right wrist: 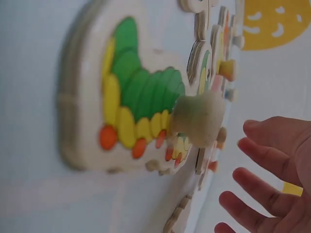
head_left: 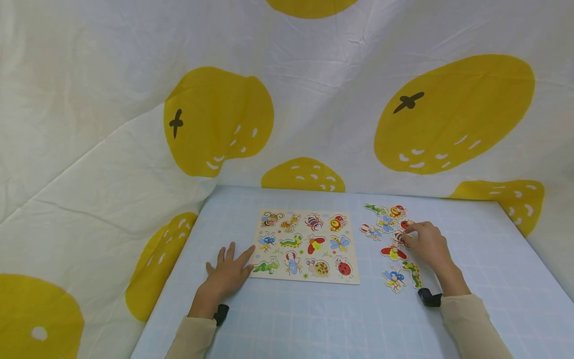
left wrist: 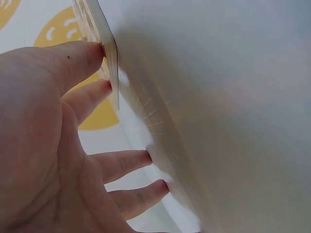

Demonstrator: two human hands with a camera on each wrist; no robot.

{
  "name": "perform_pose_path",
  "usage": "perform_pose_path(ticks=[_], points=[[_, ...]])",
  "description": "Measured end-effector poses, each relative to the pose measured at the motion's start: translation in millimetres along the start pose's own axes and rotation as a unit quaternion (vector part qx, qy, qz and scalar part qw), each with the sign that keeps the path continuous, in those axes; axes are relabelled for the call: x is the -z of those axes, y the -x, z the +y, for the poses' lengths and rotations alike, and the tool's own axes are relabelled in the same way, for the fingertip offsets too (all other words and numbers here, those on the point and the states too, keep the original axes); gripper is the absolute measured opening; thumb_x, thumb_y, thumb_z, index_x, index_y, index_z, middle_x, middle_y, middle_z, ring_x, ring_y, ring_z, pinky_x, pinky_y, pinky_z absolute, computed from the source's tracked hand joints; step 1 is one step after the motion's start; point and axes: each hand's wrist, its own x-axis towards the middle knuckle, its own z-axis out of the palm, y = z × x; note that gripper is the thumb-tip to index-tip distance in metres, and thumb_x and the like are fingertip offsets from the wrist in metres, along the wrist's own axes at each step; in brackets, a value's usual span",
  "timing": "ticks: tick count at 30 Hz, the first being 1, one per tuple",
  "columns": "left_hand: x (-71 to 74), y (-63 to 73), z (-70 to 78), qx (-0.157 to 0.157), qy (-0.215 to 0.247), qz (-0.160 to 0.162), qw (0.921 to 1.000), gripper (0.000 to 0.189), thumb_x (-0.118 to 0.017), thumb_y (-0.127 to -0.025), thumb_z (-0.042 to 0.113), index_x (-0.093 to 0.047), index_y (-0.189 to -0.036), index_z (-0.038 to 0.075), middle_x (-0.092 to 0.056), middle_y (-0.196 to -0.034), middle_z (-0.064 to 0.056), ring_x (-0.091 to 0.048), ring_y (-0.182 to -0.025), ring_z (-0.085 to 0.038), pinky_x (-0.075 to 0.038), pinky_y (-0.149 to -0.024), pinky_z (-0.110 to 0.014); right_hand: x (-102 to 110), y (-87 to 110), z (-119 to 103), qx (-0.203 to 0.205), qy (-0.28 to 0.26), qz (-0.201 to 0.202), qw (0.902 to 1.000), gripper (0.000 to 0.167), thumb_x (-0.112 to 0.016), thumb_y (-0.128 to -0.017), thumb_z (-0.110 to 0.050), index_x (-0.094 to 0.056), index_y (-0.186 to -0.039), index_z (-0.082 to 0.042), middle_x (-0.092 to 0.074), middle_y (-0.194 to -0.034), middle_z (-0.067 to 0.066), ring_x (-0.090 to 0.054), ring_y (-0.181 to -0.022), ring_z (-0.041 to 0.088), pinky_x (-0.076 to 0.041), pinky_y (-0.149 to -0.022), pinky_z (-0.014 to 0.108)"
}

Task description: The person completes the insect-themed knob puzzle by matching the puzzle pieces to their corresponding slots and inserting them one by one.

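Observation:
A wooden puzzle board (head_left: 307, 283) with colourful insect pictures lies on the table. At its left edge my left hand (head_left: 228, 274) rests with fingers spread; in the left wrist view, the thumb and a finger (left wrist: 92, 92) touch the board's side. My right hand (head_left: 428, 244) hovers over the loose insect pieces, nearest the striped spider piece (head_left: 400, 238) and the ladybug piece (head_left: 405, 224). Its fingers (right wrist: 262, 189) bend slightly, with nothing visible between them. The caterpillar piece (right wrist: 146, 92) with its wooden knob (right wrist: 199, 119) looms close in the right wrist view.
Several other knobbed pieces lie right of the board, among them a red-winged bug (head_left: 393, 252), a blue mosquito (head_left: 394, 278), a stag beetle (head_left: 371, 231) and a green grasshopper (head_left: 375, 209). A pale blue checked cloth (head_left: 314, 324) covers the table. A lemon-print curtain (head_left: 314, 99) hangs behind.

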Motion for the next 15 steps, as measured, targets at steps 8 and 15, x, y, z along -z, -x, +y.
perform_pose_path(ticks=[8, 15], points=[[1.9, 1.1, 0.8, 0.001, 0.001, 0.0, 1.0, 0.058, -0.055, -0.102, 0.038, -0.036, -0.157, 0.031, -0.012, -0.162, -0.028, -0.005, -0.145, -0.055, -0.005, -0.1, -0.084, -4.9, -7.1, 11.3, -0.004, 0.011, -0.016, 0.9998, 0.028, -0.072, -0.092, -0.021, -0.071, -0.108, 0.001, -0.05, -0.122, 0.036, -0.043, -0.113, 0.055, -0.039, -0.089, 0.071], [1.3, 1.0, 0.2, -0.001, 0.004, -0.002, 1.0, 0.059, -0.055, -0.102, 0.038, -0.035, -0.157, 0.031, -0.012, -0.162, -0.027, -0.005, -0.145, -0.055, -0.004, -0.1, -0.084, -6.0, -10.7, 14.2, -0.005, 0.015, -0.037, 0.9992, 0.024, -0.073, -0.092, -0.021, -0.073, -0.106, -0.002, -0.051, -0.121, 0.035, -0.043, -0.111, 0.054, -0.039, -0.087, 0.072]])
